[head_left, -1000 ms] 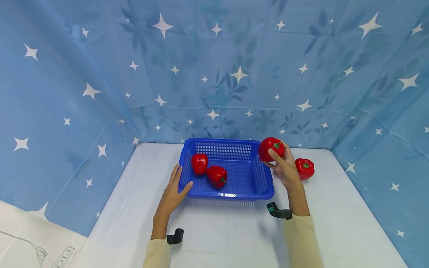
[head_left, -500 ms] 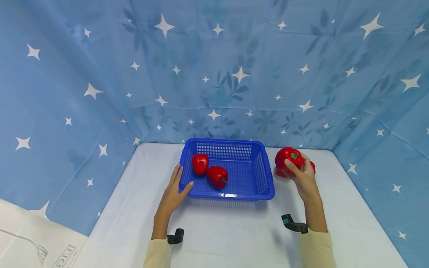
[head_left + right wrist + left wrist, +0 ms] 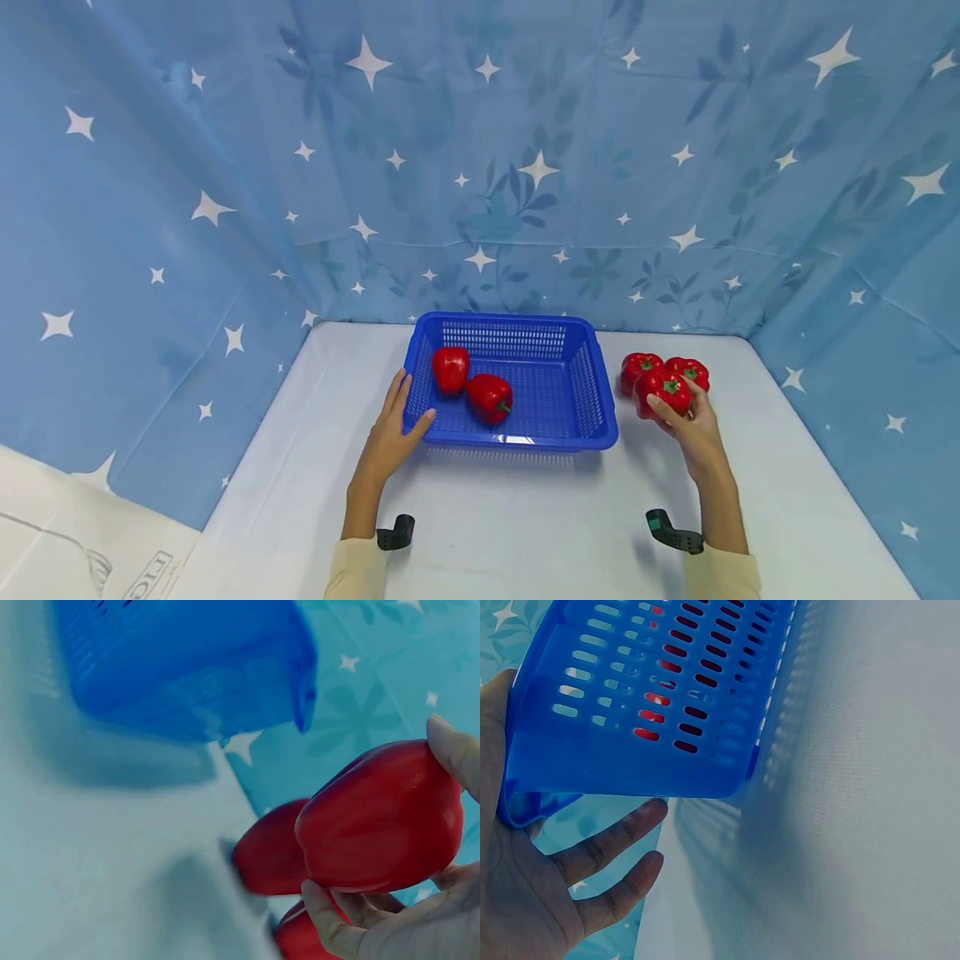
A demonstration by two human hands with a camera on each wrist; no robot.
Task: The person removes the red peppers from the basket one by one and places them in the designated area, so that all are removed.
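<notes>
My right hand (image 3: 693, 429) grips a red bell pepper (image 3: 663, 392) between thumb and fingers, right of the blue basket (image 3: 517, 442). In the right wrist view this pepper (image 3: 382, 821) hangs close over the table, in front of two more red bell peppers, one at its left (image 3: 640, 371) and one at its right (image 3: 687, 370). My left hand (image 3: 387, 442) rests on the basket's near left corner with its fingers spread. The left wrist view shows two of its fingers (image 3: 611, 844) extended below the rim. Inside the basket, a red pepper (image 3: 451, 369) stands beside another lying tilted (image 3: 490, 398).
The white table (image 3: 510, 525) ends at the back against a blue curtain (image 3: 480, 167) with white stars. Black wrist mounts (image 3: 675, 533) sit on both wrists. Printed pale cloth (image 3: 82, 533) shows at the lower left.
My right hand has carried its pepper from the basket's right rim rightward, down and nearer, in front of the two peppers on the table. The left hand stays on the basket.
</notes>
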